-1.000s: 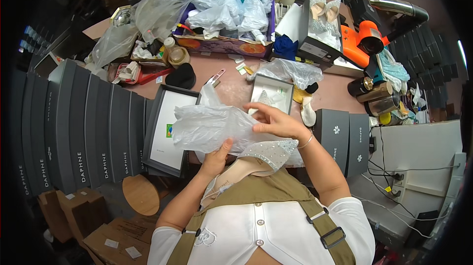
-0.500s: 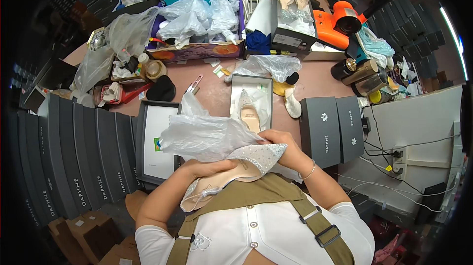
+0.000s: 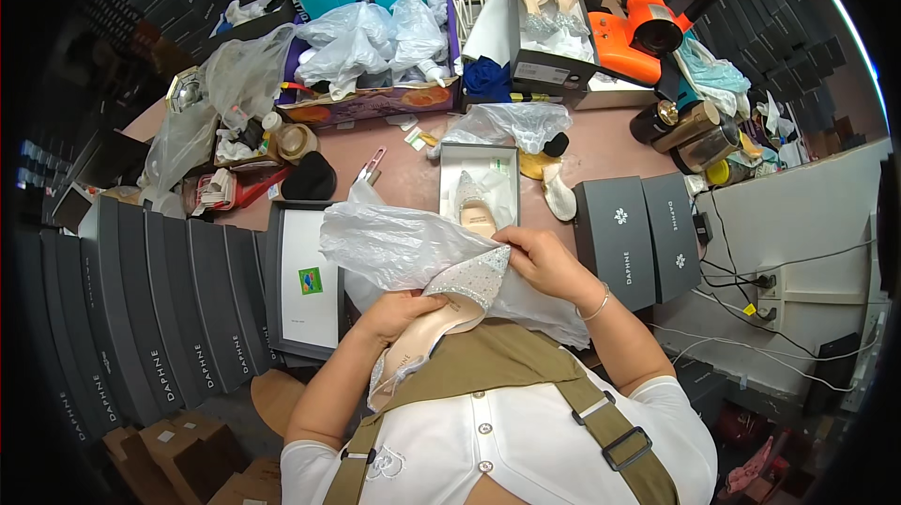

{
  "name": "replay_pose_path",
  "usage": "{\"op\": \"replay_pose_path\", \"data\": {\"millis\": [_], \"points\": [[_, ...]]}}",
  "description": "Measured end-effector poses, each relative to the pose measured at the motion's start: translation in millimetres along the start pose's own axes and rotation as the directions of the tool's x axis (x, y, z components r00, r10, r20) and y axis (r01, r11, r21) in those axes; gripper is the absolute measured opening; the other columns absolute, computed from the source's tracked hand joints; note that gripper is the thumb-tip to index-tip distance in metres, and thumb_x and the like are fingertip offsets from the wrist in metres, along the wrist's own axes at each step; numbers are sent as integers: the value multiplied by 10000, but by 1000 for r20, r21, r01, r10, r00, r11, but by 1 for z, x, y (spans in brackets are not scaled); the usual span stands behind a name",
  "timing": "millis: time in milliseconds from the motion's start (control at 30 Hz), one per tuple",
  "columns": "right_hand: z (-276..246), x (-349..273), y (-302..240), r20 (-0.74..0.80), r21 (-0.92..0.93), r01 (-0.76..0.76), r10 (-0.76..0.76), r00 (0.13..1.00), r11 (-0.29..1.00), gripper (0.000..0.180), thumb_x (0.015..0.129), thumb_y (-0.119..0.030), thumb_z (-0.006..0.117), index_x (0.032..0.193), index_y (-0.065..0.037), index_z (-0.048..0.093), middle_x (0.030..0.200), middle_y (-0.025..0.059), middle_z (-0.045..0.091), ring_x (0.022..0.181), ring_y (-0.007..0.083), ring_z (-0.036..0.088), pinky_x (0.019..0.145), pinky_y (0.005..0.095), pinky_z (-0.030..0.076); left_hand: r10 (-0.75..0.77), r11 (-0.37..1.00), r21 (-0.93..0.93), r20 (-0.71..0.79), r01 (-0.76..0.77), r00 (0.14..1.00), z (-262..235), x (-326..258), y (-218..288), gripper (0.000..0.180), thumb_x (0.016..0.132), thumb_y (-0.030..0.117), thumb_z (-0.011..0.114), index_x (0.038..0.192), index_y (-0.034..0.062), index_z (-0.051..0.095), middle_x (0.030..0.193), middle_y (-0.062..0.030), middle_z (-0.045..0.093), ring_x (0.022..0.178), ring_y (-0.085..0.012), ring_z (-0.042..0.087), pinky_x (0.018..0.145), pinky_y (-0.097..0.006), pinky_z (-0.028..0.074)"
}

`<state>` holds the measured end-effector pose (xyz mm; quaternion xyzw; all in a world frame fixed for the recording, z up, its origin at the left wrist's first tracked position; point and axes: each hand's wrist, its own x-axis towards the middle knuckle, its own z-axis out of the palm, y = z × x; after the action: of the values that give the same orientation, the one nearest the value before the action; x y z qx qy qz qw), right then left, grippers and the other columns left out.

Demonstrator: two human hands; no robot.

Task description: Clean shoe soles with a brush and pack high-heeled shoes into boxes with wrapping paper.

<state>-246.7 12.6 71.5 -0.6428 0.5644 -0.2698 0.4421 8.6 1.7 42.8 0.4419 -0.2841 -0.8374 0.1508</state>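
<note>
Silver glittery shoe (image 3: 449,303), white tissue paper (image 3: 404,247), pinkish table (image 3: 610,144).

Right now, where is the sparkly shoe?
In the head view, low centre: the sparkly shoe lies across both hands, left hand and right hand, against white tissue paper.

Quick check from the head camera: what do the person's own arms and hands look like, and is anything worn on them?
Both forearms are bare below short white sleeves. The left hand wears nothing that shows. The right hand has a thin silver bracelet at the wrist. No gloves on either hand.
</note>
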Motion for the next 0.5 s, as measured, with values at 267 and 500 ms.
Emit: {"op": "replay_pose_path", "data": {"millis": [267, 500], "points": [[-9, 9, -14, 48, 22, -37, 36, 998, 999, 216, 877, -76, 488, 1044, 16, 590, 880, 217, 635, 819, 342, 626, 746, 364, 479, -55, 988, -147, -63, 45, 997, -16, 2, -17, 299, 843, 26, 595, 1133, -44, 577, 1026, -126, 636, 867, -183, 633, 751, -269, 526], [-20, 34, -11, 45, -59, 297, -295, 954, 953, 310, 857, -80, 563, 1160, -13, 573, 1122, 165, 595, 1020, 293, 566, 865, 401, 431, 2, 975, 222, -163, 35, 987, -2, -8, 15, 312, 864, 72, 581, 1164, -12, 575, 1083, -91, 621, 919, -155, 613, 805, -282, 511]]}}
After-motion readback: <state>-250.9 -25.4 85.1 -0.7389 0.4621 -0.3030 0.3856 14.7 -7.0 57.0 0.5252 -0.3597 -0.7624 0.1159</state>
